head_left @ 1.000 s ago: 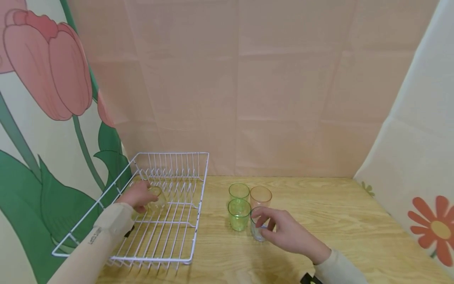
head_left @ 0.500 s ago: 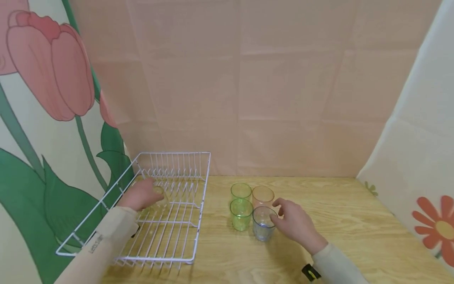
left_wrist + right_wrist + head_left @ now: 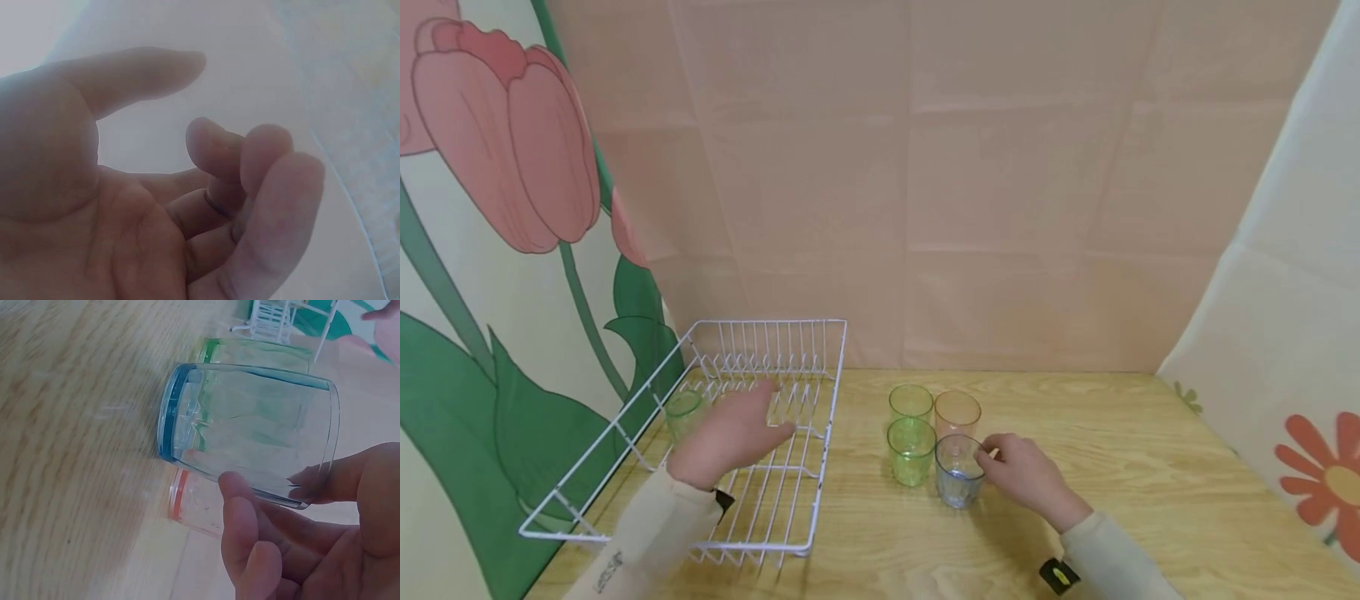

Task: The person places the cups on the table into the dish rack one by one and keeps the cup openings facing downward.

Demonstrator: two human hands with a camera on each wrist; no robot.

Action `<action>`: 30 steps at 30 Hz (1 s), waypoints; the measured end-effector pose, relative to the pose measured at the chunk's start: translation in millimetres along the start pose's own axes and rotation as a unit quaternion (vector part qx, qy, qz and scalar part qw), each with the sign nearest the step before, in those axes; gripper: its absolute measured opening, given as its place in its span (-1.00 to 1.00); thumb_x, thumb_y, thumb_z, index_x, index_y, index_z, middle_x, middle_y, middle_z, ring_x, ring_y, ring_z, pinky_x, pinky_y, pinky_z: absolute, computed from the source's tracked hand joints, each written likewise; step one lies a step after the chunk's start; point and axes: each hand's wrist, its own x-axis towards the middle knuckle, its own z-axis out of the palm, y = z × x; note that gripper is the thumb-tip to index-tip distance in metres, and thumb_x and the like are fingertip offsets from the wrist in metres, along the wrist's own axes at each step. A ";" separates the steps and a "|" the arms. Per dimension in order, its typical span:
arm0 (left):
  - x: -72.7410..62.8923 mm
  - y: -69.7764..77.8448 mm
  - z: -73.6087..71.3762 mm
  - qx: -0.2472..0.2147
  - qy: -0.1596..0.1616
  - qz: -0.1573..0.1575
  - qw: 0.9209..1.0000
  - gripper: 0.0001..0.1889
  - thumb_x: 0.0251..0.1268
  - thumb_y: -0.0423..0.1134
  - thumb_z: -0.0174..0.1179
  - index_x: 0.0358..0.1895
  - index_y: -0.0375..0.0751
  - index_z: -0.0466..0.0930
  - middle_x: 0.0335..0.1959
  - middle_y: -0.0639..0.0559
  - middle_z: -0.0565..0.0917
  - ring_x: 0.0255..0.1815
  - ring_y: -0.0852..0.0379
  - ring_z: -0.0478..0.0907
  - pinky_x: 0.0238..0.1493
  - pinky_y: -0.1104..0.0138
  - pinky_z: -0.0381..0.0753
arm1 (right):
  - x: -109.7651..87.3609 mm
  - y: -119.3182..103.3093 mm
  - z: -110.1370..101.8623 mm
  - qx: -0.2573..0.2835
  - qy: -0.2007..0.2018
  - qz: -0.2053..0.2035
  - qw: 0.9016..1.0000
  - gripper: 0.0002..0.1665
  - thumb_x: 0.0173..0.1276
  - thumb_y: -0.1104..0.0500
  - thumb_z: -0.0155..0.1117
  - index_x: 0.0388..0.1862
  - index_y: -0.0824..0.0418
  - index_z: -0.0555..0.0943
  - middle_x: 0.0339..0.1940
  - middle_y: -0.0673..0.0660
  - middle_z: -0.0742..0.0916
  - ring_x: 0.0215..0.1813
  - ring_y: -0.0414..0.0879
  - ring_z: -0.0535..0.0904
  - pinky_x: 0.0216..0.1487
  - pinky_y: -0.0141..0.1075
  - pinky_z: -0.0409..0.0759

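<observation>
My left hand (image 3: 730,437) is over the white wire dish rack (image 3: 814,500), its fingers loosely bent and thumb apart, with nothing between them in the left wrist view. Left of it in the rack stands a green-tinted glass (image 3: 682,408); another glass is mostly hidden behind the hand. My right hand (image 3: 1026,475) pinches the rim and side of a bluish glass (image 3: 958,483), which stands upright on the table. Close around that glass are two green glasses, a front one (image 3: 912,458) and a back one (image 3: 911,402), and an orange glass (image 3: 958,410).
The wood-grain table (image 3: 1112,467) meets a pinkish cloth backdrop (image 3: 1000,208) at the back. A tulip-printed cloth (image 3: 497,167) stands close along the rack's left side, and a flower-printed cloth (image 3: 1300,333) bounds the right.
My left hand has let go of the glass in the rack and moved right and toward me. My right hand drew back from the bluish glass, then took its right rim.
</observation>
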 end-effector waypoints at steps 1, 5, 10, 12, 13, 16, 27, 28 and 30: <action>-3.5 4.7 0.7 -0.004 0.006 0.007 1.000 -0.32 0.31 -0.10 0.24 0.38 -0.43 0.32 0.10 -0.32 0.64 -0.07 -0.18 0.67 -0.04 -0.04 0.61 | 0.0 -0.2 -0.4 0.003 -0.003 0.000 1.000 -0.73 0.46 0.12 0.13 -0.17 0.28 0.68 -0.55 0.04 0.71 -0.54 -0.09 0.60 -0.59 -0.22 0.45; -14.8 22.2 8.3 -0.024 0.023 0.020 0.999 -0.34 0.29 -0.09 0.27 0.37 -0.36 0.35 -0.27 -0.09 0.70 -0.39 0.07 0.61 -0.37 0.12 0.59 | -0.2 -1.5 -1.2 0.004 -0.011 0.004 1.000 -0.72 0.43 0.13 0.13 -0.19 0.29 0.69 -0.57 0.03 0.73 -0.53 -0.10 0.59 -0.57 -0.23 0.45; -22.3 41.2 22.4 -0.040 0.041 0.038 0.998 -0.38 0.28 -0.06 0.30 0.34 -0.26 0.40 -0.65 0.15 0.49 -0.67 0.19 0.41 -0.67 0.26 0.38 | -0.8 -4.0 -1.0 0.002 -0.006 0.018 1.000 -0.74 0.37 0.15 0.13 -0.24 0.28 0.70 -0.62 0.02 0.71 -0.58 -0.12 0.52 -0.59 -0.25 0.42; -23.9 47.0 26.9 -0.051 0.047 0.053 0.996 -0.39 0.27 -0.05 0.30 0.33 -0.23 0.41 -0.66 0.18 0.47 -0.68 0.22 0.40 -0.68 0.28 0.36 | -1.1 -4.7 -1.2 0.001 -0.002 0.021 1.000 -0.74 0.36 0.16 0.12 -0.24 0.29 0.70 -0.63 0.02 0.70 -0.60 -0.11 0.51 -0.59 -0.26 0.41; -24.4 49.5 28.5 -0.058 0.048 0.060 0.995 -0.38 0.27 -0.04 0.31 0.33 -0.23 0.42 -0.66 0.20 0.47 -0.67 0.23 0.40 -0.67 0.28 0.37 | -1.6 -5.2 -1.5 0.000 0.000 0.022 1.000 -0.73 0.36 0.16 0.12 -0.24 0.29 0.71 -0.64 0.01 0.70 -0.60 -0.11 0.50 -0.60 -0.26 0.40; -24.5 54.6 31.3 -0.076 0.044 0.071 0.994 -0.38 0.28 -0.02 0.30 0.34 -0.21 0.42 -0.64 0.21 0.49 -0.66 0.25 0.40 -0.64 0.29 0.38 | -3.3 -5.9 -2.4 -0.002 0.004 0.022 1.000 -0.73 0.35 0.17 0.12 -0.23 0.30 0.71 -0.65 -0.01 0.69 -0.61 -0.12 0.50 -0.61 -0.27 0.39; -24.5 63.8 35.5 -0.130 0.015 0.111 0.985 -0.44 0.38 0.07 0.22 0.27 -0.23 0.49 -0.55 0.24 0.53 -0.59 0.30 0.44 -0.49 0.33 0.45 | -16.7 -21.6 -12.9 -0.024 0.025 0.017 0.999 -0.76 0.32 0.14 0.12 -0.32 0.17 0.72 -0.69 -0.06 0.67 -0.70 -0.16 0.40 -0.69 -0.35 0.23; -24.9 63.7 35.8 -0.131 0.015 0.113 0.985 -0.45 0.38 0.08 0.21 0.26 -0.23 0.50 -0.54 0.25 0.53 -0.58 0.30 0.44 -0.46 0.34 0.45 | -18.3 -23.7 -14.1 -0.025 0.027 0.016 0.999 -0.76 0.32 0.14 0.12 -0.34 0.16 0.72 -0.70 -0.06 0.67 -0.70 -0.17 0.40 -0.70 -0.36 0.22; -26.1 63.9 36.3 -0.138 0.015 0.118 0.983 -0.46 0.38 0.10 0.20 0.23 -0.22 0.52 -0.52 0.26 0.54 -0.57 0.31 0.44 -0.44 0.34 0.46 | -21.4 -28.1 -16.7 -0.024 0.030 0.014 0.999 -0.77 0.31 0.14 0.12 -0.35 0.14 0.72 -0.71 -0.06 0.67 -0.71 -0.17 0.40 -0.70 -0.36 0.21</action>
